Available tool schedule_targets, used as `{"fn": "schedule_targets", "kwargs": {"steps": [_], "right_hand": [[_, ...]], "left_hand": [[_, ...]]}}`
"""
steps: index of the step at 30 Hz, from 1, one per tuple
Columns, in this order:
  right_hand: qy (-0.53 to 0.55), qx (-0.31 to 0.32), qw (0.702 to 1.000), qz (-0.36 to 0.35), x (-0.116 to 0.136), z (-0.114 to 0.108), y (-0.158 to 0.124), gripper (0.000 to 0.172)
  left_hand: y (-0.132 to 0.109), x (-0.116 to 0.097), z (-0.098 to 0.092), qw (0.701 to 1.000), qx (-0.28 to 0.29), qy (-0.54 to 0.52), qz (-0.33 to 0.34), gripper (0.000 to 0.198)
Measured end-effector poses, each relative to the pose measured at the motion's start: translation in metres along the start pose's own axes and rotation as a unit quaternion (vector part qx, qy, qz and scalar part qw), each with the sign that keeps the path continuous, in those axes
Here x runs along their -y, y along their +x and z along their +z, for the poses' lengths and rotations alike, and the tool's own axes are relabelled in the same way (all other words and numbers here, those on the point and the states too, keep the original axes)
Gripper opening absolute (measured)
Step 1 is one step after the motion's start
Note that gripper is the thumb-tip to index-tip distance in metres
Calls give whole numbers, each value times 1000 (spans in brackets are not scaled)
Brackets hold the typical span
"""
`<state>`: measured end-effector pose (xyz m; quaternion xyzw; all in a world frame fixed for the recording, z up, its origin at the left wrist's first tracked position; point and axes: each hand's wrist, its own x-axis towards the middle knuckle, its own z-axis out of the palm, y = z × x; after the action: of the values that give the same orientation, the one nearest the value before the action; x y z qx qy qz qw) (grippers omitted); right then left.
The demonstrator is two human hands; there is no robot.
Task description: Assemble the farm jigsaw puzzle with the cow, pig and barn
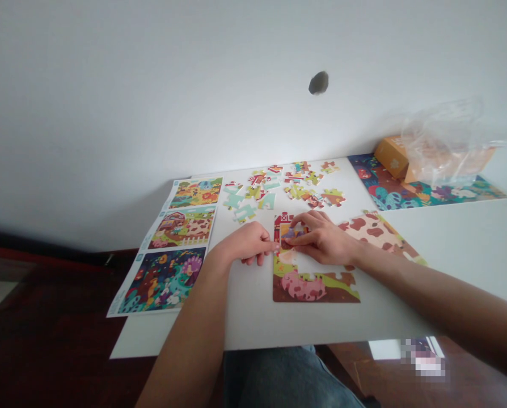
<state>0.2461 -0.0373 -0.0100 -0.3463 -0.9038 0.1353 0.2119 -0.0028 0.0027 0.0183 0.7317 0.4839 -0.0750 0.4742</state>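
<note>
A partly assembled jigsaw puzzle (341,296) lies flat on the white table, showing a pink pig, a red barn and a brown-spotted cow. White table shows through a gap in its middle. My right hand (321,237) reaches over that gap, its thumb and fingers pinched on a puzzle piece (288,233) with purple and orange on it. The fingers partly hide this piece, and I cannot tell whether it is seated. My left hand (252,241) is loosely closed, with one digit pointing at the puzzle's left edge and touching it or nearly so. Nothing shows in its fingers.
Several loose puzzle pieces (245,212) lie beyond the puzzle. A reference sheet (139,271) with three pictures overhangs the table's left side. At the back right, an orange box (393,158) and a clear plastic bag (447,148) rest on a dark finished puzzle (383,195). A wall (253,85) borders the table.
</note>
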Motion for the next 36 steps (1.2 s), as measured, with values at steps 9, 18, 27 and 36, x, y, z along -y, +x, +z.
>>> {"fn": "schedule_targets", "kwargs": {"steps": [9,18,27,36], "right_hand": [[-13,-39,999,-17,-7,-19,-5,18],[-15,17,999,-37,-10,-9,-3,19],[-7,-10,1000,-3,-18,-37,-11,17],[-16,58,998,37,-23,-43,-14,23]], "left_hand": [[-3,0,0,1000,-7,2,3,43],[0,-1,5,986,-121,37,106,34],[20,6,13,903,-208,173,335,51],[20,11,8,901,-212,162,343,39]]}}
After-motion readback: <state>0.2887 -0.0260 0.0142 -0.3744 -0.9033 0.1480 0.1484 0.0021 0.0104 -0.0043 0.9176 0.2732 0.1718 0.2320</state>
